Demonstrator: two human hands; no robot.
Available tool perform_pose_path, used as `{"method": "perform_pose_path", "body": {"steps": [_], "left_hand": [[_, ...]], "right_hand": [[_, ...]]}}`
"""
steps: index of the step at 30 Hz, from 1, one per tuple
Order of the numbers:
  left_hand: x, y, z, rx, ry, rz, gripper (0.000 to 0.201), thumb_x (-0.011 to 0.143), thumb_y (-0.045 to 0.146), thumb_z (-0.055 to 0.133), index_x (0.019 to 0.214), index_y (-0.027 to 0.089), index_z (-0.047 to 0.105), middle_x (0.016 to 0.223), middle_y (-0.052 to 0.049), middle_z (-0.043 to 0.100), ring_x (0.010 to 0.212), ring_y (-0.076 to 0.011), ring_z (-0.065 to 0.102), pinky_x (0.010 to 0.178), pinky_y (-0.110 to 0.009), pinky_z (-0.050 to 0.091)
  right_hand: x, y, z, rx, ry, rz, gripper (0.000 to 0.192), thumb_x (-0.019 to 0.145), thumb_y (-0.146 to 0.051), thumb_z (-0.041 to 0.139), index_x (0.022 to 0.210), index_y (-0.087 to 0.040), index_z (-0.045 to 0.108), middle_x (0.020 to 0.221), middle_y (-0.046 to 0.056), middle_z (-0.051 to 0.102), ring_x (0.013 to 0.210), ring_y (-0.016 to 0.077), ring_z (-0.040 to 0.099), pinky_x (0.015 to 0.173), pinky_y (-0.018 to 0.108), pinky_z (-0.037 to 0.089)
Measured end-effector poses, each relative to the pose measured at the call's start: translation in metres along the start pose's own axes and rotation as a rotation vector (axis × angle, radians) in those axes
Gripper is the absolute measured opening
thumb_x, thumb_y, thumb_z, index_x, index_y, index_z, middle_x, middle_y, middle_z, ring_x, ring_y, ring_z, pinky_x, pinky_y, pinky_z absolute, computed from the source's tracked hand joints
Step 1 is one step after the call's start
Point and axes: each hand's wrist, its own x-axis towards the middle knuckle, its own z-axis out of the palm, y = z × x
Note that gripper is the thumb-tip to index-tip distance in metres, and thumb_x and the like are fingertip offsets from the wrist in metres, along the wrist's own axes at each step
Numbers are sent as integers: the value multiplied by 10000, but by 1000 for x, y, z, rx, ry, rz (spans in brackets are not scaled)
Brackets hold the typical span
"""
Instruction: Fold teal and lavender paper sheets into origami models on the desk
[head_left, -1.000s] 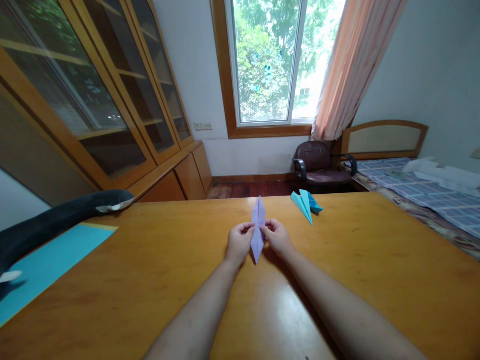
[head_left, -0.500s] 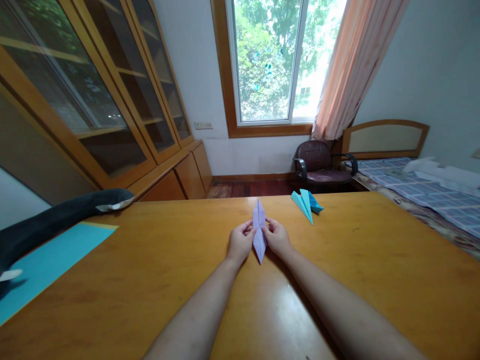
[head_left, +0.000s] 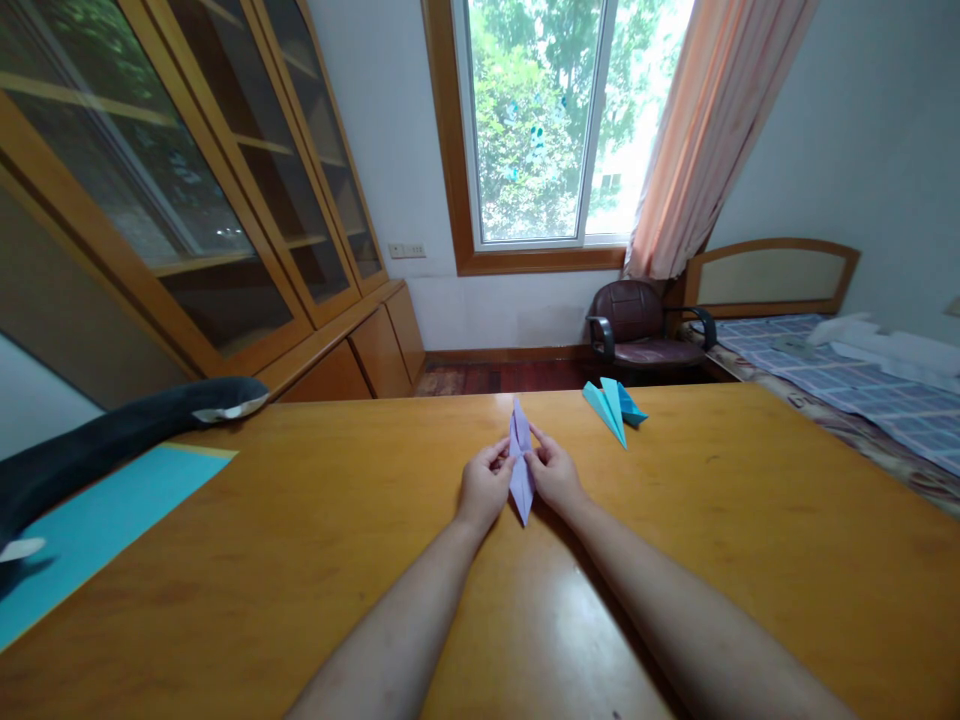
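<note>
— Two hands on one piece of paper. The left hand [head_left: 484, 487] and the right hand [head_left: 555, 474] each pinch a side of a lilac folded paper [head_left: 520, 462], narrowed to a long diamond with a point at each end.

— Where is it, exactly?

— Near the middle of the wooden surface [head_left: 300, 540], its near tip touching or just above the wood; I can't tell which. The far tip points toward the window.

— How far along would you say?

— Well past the early folds, I'd judge: it's already slim and layered, though no finished figure shows yet. Shaping is left.

— Anything finished nearby?

— One teal folded paper model [head_left: 613, 408] lies farther off to the right, apart from the hands; it looks complete. A flat turquoise sheet [head_left: 97, 520] rests at the left edge, unfolded, beside a dark plush whale [head_left: 112, 430].
</note>
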Motion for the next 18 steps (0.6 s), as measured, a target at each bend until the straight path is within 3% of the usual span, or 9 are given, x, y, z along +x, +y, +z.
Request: {"method": "perform_pose_path", "body": {"steps": [6,10,13,18], "left_hand": [[0,-4,-1,128,10,92,354,740,205,647,1090,166,684,984,-80,705,749,-148,636,699,-248,519],[0,-3,1,62,-4,20,327,735,222,647,1051,144,679,942,-84,705,711,-147,632,661,-249,514],[1,-1,2,49,-13,-48,224,735,248,636,917,123,680,837,-78,699,680,-153,622,635,-252,499],[2,3,-2,268,-21,71,195,756,311,600,659,146,634,675,-30,618,643,-143,549,633,-248,431]], "right_hand": [[0,-1,0,-29,14,-24,610,750,-292,530,1341,-149,483,569,-72,427,486,93,384,454,199,340],[-1,-4,0,-34,9,-25,606,754,-284,514,1344,-150,477,571,-72,432,481,92,388,459,201,343],[-1,-5,-1,-29,16,-55,566,757,-293,509,1304,-146,509,582,-66,457,501,102,422,480,210,366],[-1,-1,0,0,39,-79,351,753,-329,539,1055,-166,611,612,-45,525,536,122,481,510,231,398]]}}
